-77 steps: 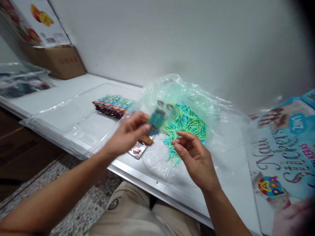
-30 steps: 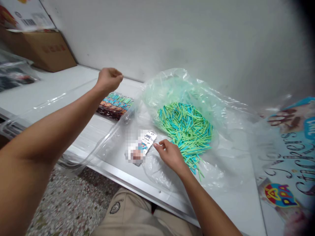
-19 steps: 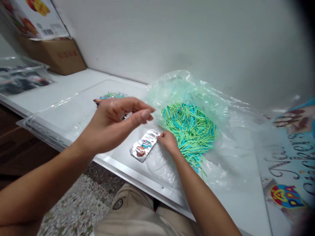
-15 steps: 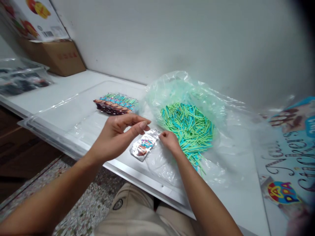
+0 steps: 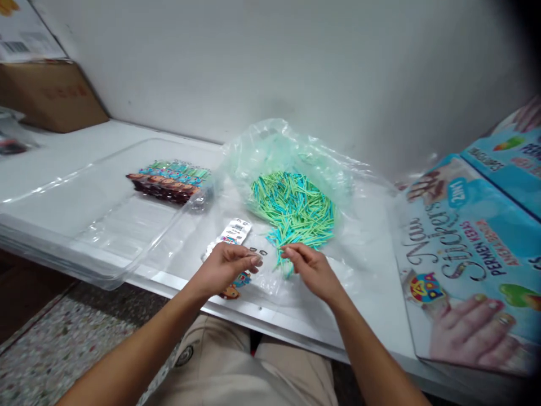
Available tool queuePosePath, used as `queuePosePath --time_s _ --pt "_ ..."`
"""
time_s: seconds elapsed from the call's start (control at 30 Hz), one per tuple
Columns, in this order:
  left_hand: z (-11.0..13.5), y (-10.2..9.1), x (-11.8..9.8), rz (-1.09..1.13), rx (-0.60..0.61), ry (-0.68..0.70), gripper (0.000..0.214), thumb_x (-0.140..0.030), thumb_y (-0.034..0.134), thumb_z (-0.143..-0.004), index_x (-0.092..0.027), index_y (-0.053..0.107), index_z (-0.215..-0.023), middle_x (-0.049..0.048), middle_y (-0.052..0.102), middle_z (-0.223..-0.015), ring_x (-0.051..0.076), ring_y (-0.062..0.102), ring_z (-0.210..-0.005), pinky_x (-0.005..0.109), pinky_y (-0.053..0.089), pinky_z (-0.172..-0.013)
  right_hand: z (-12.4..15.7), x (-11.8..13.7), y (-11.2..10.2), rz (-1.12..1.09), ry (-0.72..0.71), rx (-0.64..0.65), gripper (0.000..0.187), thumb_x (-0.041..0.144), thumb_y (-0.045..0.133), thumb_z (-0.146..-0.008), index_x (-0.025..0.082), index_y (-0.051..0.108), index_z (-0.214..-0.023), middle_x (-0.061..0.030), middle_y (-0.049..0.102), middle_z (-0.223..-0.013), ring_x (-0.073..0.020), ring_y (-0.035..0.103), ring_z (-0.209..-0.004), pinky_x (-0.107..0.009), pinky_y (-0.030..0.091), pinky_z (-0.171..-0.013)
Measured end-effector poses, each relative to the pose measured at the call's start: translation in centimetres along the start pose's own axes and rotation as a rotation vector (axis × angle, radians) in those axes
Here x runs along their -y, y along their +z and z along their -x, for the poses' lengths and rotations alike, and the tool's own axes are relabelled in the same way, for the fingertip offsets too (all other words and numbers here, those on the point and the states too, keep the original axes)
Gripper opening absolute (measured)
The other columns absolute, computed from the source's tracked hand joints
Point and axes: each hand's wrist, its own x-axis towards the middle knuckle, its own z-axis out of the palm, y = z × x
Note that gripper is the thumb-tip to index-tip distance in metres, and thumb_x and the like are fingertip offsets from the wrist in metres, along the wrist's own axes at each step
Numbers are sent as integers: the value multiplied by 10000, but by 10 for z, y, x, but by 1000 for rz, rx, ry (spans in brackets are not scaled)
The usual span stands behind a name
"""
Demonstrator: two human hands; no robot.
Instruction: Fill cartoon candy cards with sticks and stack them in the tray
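My left hand is closed in a pinch at a small clear packet printed with a cartoon figure, and the hand covers part of it. Just behind it, a white-backed packet lies on the table. Thumb and fingertips of my right hand are pressed together in front of the loose sticks; whatever they hold cannot be made out. Thin green and blue sticks spill in a heap from an open clear plastic bag.
A shallow clear tray on the left holds a row of stacked printed packets. At the right stands a blue and white printed box. A brown carton sits at the far left, and a wall rises behind the table.
The view has swung right, showing more of the printed box. A packet now shows its white back, and a printed one is at my left hand. My hands have moved lower and nearer my body.
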Motion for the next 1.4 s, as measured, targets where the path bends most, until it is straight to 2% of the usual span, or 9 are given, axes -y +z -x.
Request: queuePosePath --time_s 0.1,0.17,0.23,0.3,0.5,0.77,1.17,1.27,1.4 --pt "7 13 6 78 -50 -17 202 -313 776 -645 -126 710 -610 50 692 -624 135 609 -605 234 459 -596 -5 -31 -35 423 -19 -53 268 325 438 -937 177 662 -939 -48 688 -880 -182 618 -834 -275 437 -736" --pt "8 21 10 149 -80 -26 217 -305 798 -619 -122 687 -584 37 675 -587 120 598 -577 221 452 -579 -14 -45 -49 799 -45 20 264 275 407 -954 180 639 -1034 -70 667 -980 -191 612 -896 -267 424 -720" --pt "7 28 14 249 -113 -57 239 -324 806 -616 -123 678 -617 36 690 -617 121 616 -587 221 465 -589 -25 -50 -53 1111 -85 139 249 231 409 -951 196 615 -1086 -83 639 -1033 -199 597 -917 -257 403 -670" --pt "5 34 18 349 -115 -102 271 -355 807 -621 -125 670 -662 45 717 -691 131 646 -620 231 486 -616 -34 -50 -49 1259 -125 222 224 178 435 -928 192 617 -1059 -98 624 -1030 -214 579 -926 -261 385 -658" --pt "6 36 27 409 -75 -151 313 -390 789 -658 -115 673 -752 65 735 -781 119 654 -634 221 490 -618 -45 -49 -35 1366 -188 267 226 51 436 -870 110 628 -974 -165 608 -980 -275 540 -949 -342 369 -750" --pt "5 32 21 472 -118 -35 269 -360 712 -753 -132 607 -847 100 745 -926 210 708 -829 325 503 -804 -35 -50 -56 1461 -263 266 188 86 440 -869 112 617 -928 -152 606 -928 -291 536 -909 -374 327 -766" --pt "6 23 25 456 -165 -92 277 -338 729 -735 -117 607 -850 84 744 -827 184 704 -711 280 506 -704 -38 -35 -57 1476 -359 308 201 91 422 -892 120 619 -920 -145 621 -924 -282 541 -913 -384 326 -793" --pt "5 19 25 461 -195 -98 283 -334 736 -728 -111 614 -854 83 742 -823 176 700 -706 266 502 -685 -39 -20 -62 1455 -294 331 226 62 384 -898 109 598 -953 -161 617 -951 -287 548 -936 -391 336 -821" --pt "4 19 24 473 -212 -102 282 -332 737 -727 -110 616 -853 83 740 -813 173 696 -696 264 497 -677 -43 -13 -58 1408 -152 404 218 50 395 -892 126 560 -1013 -140 628 -912 -254 603 -839 -329 379 -707"
